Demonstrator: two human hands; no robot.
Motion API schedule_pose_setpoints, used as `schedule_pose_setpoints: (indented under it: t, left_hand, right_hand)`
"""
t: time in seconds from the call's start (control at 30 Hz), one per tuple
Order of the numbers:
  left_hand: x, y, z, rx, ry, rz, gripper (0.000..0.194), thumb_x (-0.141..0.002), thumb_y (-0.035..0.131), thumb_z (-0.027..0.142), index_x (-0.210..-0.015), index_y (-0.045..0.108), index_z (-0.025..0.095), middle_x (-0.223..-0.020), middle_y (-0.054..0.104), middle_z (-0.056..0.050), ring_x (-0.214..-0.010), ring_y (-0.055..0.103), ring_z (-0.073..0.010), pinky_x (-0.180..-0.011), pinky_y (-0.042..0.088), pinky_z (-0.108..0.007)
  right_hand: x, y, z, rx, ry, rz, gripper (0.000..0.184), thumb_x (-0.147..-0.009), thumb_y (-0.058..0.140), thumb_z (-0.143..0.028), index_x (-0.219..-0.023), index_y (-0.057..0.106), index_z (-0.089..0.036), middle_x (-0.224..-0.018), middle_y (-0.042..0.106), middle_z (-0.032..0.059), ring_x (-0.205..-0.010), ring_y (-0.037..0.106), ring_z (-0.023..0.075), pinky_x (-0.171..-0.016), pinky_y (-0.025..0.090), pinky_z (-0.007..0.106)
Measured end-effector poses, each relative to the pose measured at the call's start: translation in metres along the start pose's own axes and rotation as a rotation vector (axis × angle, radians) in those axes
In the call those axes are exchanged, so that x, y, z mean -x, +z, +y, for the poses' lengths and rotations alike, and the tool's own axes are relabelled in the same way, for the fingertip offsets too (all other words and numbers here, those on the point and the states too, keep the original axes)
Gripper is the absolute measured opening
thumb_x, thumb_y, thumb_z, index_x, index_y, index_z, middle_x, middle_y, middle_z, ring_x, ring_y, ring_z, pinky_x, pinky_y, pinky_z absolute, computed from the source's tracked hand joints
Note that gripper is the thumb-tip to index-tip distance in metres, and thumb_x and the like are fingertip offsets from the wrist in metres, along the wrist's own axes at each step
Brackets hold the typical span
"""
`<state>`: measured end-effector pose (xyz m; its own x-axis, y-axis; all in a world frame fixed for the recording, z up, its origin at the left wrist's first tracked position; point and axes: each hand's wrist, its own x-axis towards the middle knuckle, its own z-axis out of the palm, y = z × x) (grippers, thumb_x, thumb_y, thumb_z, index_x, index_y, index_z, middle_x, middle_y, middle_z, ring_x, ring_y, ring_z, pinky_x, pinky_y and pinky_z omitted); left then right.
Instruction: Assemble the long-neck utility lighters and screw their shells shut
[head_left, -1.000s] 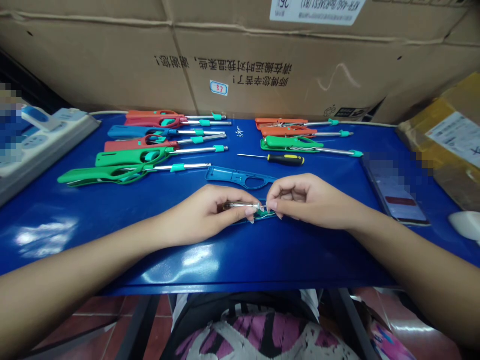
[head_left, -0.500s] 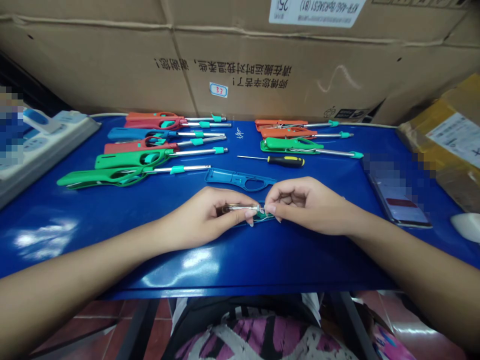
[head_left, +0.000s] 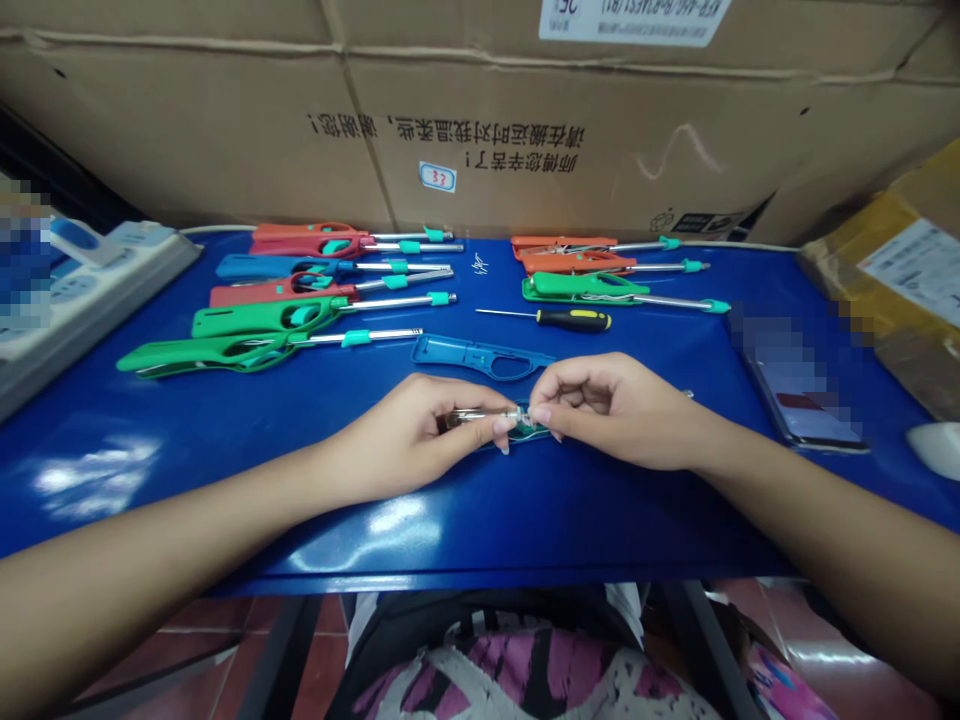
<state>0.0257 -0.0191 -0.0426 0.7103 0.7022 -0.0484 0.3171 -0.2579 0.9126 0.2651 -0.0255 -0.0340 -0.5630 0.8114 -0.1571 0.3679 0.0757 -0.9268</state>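
Observation:
My left hand (head_left: 420, 432) is closed round a thin metal tube (head_left: 480, 413) that lies across its fingers near the middle of the blue table (head_left: 225, 470). My right hand (head_left: 607, 405) pinches a small part at the tube's right end, over a teal plastic piece (head_left: 529, 430) resting on the table. The fingertips of both hands meet there. An open blue lighter shell (head_left: 480, 356) lies just behind my hands.
Several long-nosed lighters, green (head_left: 247, 348), red and blue, lie in a row at the back left; three more (head_left: 600, 270) at the back right. A yellow-handled screwdriver (head_left: 570, 319) lies between them. A phone (head_left: 810, 390) is at the right, a power strip (head_left: 90, 290) at the left, cardboard boxes (head_left: 525, 110) behind.
Almost nothing has moved; both hands stay pinched together on the tube, shifted very slightly away from me.

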Motion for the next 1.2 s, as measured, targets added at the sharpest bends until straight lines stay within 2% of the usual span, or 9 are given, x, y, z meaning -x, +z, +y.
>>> schedule_pose_setpoints:
  t: [0.23, 0.4, 0.6, 0.73, 1.0, 1.2]
  left_hand:
    - [0.0014, 0.0022, -0.0008, -0.03, 0.015, 0.026, 0.024, -0.099, 0.058, 0.034, -0.103, 0.076, 0.018, -0.09, 0.078, -0.002, -0.08, 0.072, -0.0155, -0.066, 0.051, -0.021]
    - [0.0008, 0.0016, 0.0005, -0.058, 0.045, 0.033, 0.021, -0.099, 0.059, 0.031, -0.104, 0.076, 0.019, -0.089, 0.078, 0.0, -0.076, 0.07, -0.0119, -0.062, 0.048, -0.018]
    - [-0.0007, 0.0026, 0.0003, -0.061, 0.047, 0.047, 0.022, -0.099, 0.059, 0.032, -0.096, 0.075, 0.018, -0.086, 0.077, 0.0, -0.073, 0.067, -0.0108, -0.061, 0.047, -0.017]
    - [-0.0005, 0.002, 0.002, -0.074, 0.031, 0.047, 0.026, -0.099, 0.058, 0.035, -0.089, 0.075, 0.017, -0.078, 0.074, 0.001, -0.063, 0.061, -0.0088, -0.054, 0.042, -0.017]
    - [-0.0014, 0.0004, 0.0032, -0.08, 0.016, 0.069, 0.025, -0.098, 0.059, 0.035, -0.093, 0.076, 0.018, -0.071, 0.071, 0.003, -0.058, 0.056, -0.0075, -0.052, 0.04, -0.016]
    - [-0.0018, 0.0014, 0.0019, -0.094, 0.055, 0.085, 0.021, -0.098, 0.06, 0.033, -0.1, 0.076, 0.019, -0.076, 0.074, 0.002, -0.066, 0.065, -0.009, -0.058, 0.046, -0.016]
  right_hand:
    - [0.0, 0.0016, 0.0007, 0.023, -0.029, 0.018, 0.021, -0.093, 0.062, -0.033, -0.083, 0.065, -0.014, -0.064, 0.052, -0.0035, -0.057, 0.043, 0.0076, -0.05, 0.034, 0.021]
    - [0.0015, 0.0041, 0.0008, 0.053, -0.062, 0.031, 0.021, -0.094, 0.061, -0.032, -0.081, 0.064, -0.015, -0.062, 0.048, -0.0054, -0.054, 0.039, 0.0064, -0.047, 0.03, 0.02]
    - [0.0022, 0.0046, 0.0012, 0.104, -0.067, 0.062, 0.02, -0.094, 0.06, -0.032, -0.083, 0.065, -0.015, -0.064, 0.051, -0.0045, -0.054, 0.042, 0.0066, -0.048, 0.033, 0.02]
    - [0.0027, 0.0059, 0.0013, 0.138, -0.089, 0.098, 0.02, -0.092, 0.063, -0.034, -0.085, 0.066, -0.016, -0.063, 0.052, -0.0047, -0.053, 0.043, 0.0067, -0.047, 0.034, 0.019]
    - [0.0032, 0.006, 0.0002, 0.223, -0.194, 0.115, 0.017, -0.093, 0.062, -0.028, -0.086, 0.069, -0.014, -0.064, 0.055, -0.0039, -0.053, 0.044, 0.006, -0.048, 0.037, 0.018]
    - [0.0043, 0.0049, -0.0006, 0.24, -0.182, 0.108, 0.018, -0.092, 0.062, -0.028, -0.086, 0.071, -0.014, -0.061, 0.054, -0.0034, -0.052, 0.045, 0.0065, -0.047, 0.037, 0.018]
